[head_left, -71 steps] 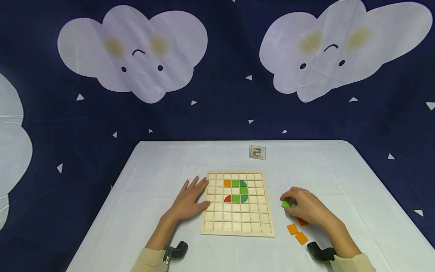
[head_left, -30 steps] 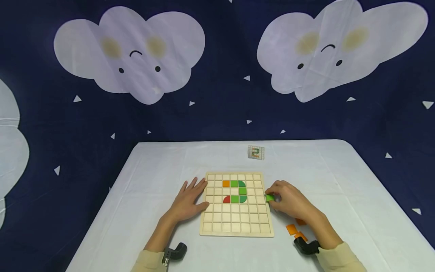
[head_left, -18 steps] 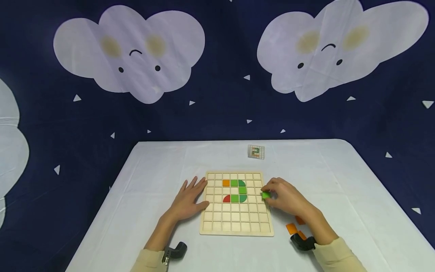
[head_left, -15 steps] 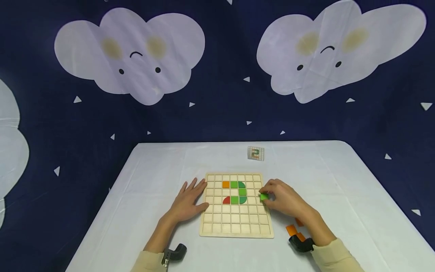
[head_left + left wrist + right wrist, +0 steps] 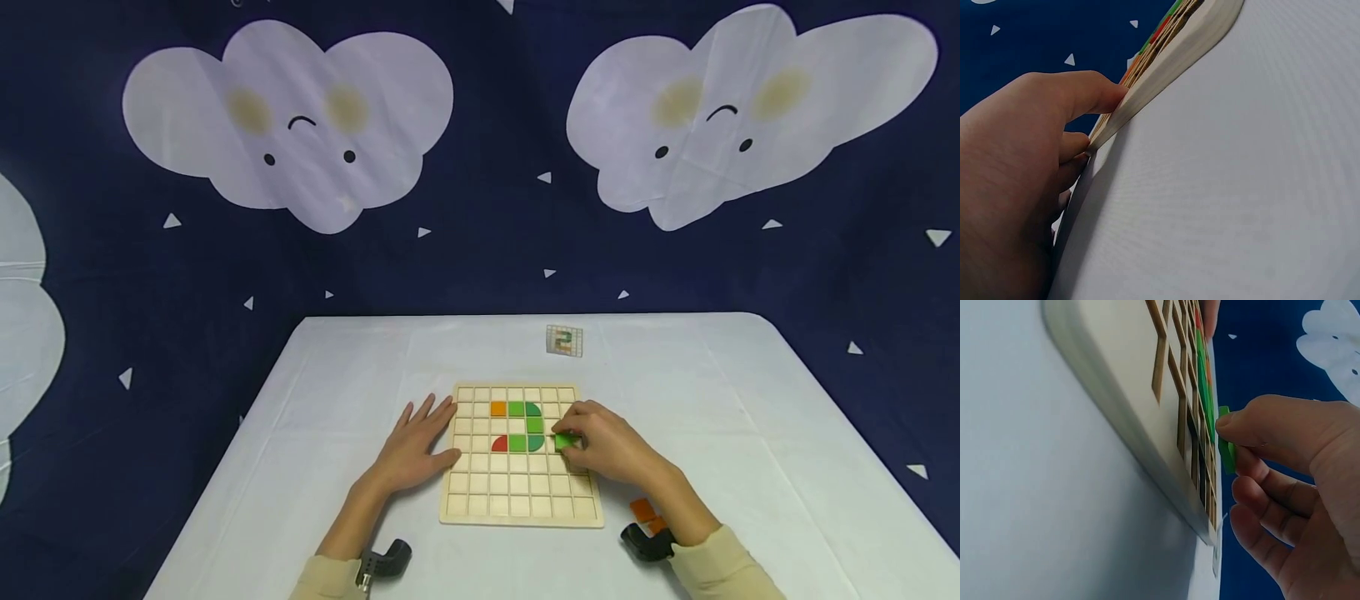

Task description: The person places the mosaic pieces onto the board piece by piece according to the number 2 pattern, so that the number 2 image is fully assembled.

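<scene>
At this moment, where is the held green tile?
In the head view, the right hand pinches the green tile above the right side of the wooden board, right of the lower teal piece.

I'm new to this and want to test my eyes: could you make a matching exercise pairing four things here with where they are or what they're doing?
Column one
1. Bare left hand
2. Red quarter-round tile
3. Bare right hand
4. Small grid-printed card showing a 2

Column two
A. Pinching a bright green square tile
B. In a cell of the pale wooden grid board
C. On the white table, beyond the board
D. Touching the board's left edge

Pairs: 1-D, 2-B, 3-A, 4-C
</scene>
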